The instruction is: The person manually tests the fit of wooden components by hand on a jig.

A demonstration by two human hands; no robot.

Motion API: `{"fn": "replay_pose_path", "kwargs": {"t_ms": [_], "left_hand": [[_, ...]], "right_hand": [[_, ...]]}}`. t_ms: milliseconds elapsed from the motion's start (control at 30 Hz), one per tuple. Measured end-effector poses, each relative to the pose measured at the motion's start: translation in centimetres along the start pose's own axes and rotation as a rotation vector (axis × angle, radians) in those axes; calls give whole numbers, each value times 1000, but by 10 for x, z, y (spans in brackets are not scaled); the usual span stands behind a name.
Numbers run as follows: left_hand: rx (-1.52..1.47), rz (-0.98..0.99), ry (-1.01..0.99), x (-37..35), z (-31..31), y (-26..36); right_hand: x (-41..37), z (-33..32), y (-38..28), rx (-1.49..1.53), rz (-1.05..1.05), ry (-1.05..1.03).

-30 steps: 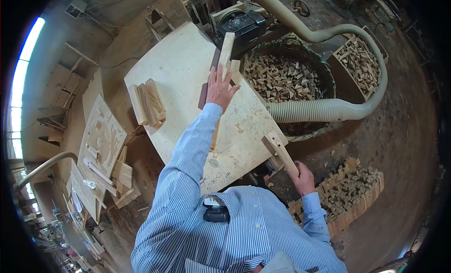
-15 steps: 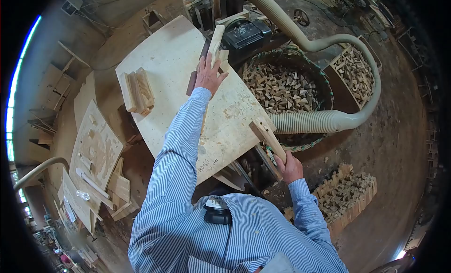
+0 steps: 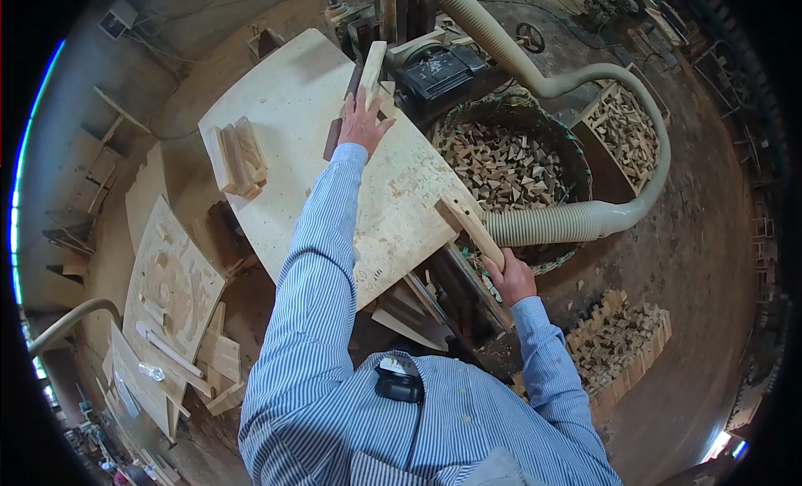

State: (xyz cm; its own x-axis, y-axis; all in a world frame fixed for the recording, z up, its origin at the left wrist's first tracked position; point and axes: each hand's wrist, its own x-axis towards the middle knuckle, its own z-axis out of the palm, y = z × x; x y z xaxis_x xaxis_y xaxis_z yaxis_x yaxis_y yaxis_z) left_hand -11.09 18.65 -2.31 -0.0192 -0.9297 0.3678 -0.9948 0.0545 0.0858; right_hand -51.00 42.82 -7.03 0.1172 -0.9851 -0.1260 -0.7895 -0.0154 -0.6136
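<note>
My left hand lies with fingers spread on a pale wooden piece at the dark fence of the table. A small wood block sits beside its fingers. Lower right, my right hand grips the near end of a light wooden bar, whose far end reaches the table's right corner. On the left part of the pale table several wooden pieces are stacked together.
Right of the table stands a basket of wood offcuts, crossed by a ribbed hose. A dark motor is behind the table. Further right is a box of offcuts; stacked blocks lie lower right. Boards lean at left.
The view has shifted slightly. My left hand still rests at the pale piece with its fingers spread, and my right hand still holds the bar, now slightly higher in view.
</note>
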Motion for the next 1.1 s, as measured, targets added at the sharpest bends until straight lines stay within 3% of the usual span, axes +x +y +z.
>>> {"fn": "replay_pose_path", "kwargs": {"t_ms": [800, 1100], "left_hand": [[-183, 94, 13, -12, 1, -5], [1, 197, -49, 20, -2, -5]], "right_hand": [[-15, -19, -21, -9, 67, -49], [-21, -29, -32, -10, 133, -100]]}}
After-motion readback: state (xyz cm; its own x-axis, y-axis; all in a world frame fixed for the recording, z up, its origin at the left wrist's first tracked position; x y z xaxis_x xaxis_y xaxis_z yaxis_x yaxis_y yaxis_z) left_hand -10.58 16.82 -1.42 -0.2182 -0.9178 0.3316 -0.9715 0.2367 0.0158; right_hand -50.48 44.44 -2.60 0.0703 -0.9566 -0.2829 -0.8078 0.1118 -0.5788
